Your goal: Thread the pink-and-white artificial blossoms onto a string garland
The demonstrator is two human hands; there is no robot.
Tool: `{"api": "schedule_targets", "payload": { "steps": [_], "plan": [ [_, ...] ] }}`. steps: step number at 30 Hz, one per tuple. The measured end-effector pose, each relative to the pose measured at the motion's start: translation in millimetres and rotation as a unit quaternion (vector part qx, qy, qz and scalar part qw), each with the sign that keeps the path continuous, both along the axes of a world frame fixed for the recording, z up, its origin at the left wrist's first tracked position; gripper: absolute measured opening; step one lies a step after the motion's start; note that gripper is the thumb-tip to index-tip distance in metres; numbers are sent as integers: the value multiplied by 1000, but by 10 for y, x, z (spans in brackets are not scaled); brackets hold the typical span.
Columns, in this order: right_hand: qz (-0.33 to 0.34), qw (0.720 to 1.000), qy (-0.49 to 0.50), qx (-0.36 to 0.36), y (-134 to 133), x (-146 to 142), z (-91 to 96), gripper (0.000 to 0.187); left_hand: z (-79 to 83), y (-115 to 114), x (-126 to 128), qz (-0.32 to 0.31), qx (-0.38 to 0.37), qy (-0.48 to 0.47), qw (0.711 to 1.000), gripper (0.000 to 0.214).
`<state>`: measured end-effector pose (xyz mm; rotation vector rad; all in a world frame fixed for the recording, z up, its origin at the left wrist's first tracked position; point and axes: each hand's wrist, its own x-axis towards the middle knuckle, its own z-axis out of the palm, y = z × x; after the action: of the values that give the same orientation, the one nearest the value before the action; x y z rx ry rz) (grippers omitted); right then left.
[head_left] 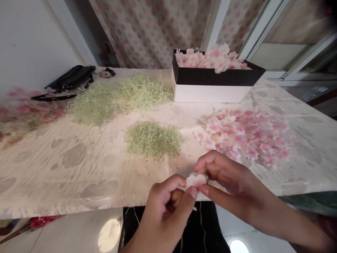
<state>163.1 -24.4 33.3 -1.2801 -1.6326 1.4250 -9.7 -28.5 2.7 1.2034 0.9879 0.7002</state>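
Observation:
A small pale pink fabric flower (196, 179) is pinched between both my hands just above the table's front edge. My left hand (165, 211) grips it from below with thumb and forefinger, the other fingers curled in. My right hand (226, 181) closes on it from the right with curled fingers. A thin pale stem seems to hang below the flower, partly hidden by my left hand. A heap of pink and white fabric flowers (244, 135) lies just behind my right hand. A small pile of green stems (154, 138) lies behind my left hand.
A black and white box (210, 84) full of pink flowers stands at the back. A larger green stem heap (116, 96) spreads at the back left, near a black bag (71, 79). More pink flowers (23, 112) lie blurred at the left edge. The patterned table (65, 168) ends near me.

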Motion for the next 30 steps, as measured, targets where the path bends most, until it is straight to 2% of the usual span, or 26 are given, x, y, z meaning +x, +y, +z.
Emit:
{"api": "schedule_targets", "payload": {
  "steps": [11,16,18,20,23,25,30],
  "plan": [
    [6,1000,5,1,-24,-11,3,9,-12,-33,9,13,25,12,1000,28],
    [6,1000,-14,27,-33,-3,-24,10,-21,-19,2,18,48,9,999,28],
    [-1,998,-29,58,9,23,-28,15,-37,-20,-18,21,53,7,998,30],
    [-40,988,-73,129,106,73,-33,17,-51,-31,-47,22,63,9,998,32],
    [-108,945,-192,243,355,168,-58,11,-43,-59,-82,18,77,19,997,33],
    [-100,927,-256,256,563,213,-87,12,-14,-78,-91,23,69,31,997,34],
    [-1,920,-324,221,1004,192,-145,22,30,-104,-107,20,41,46,998,35]
  ]
}}
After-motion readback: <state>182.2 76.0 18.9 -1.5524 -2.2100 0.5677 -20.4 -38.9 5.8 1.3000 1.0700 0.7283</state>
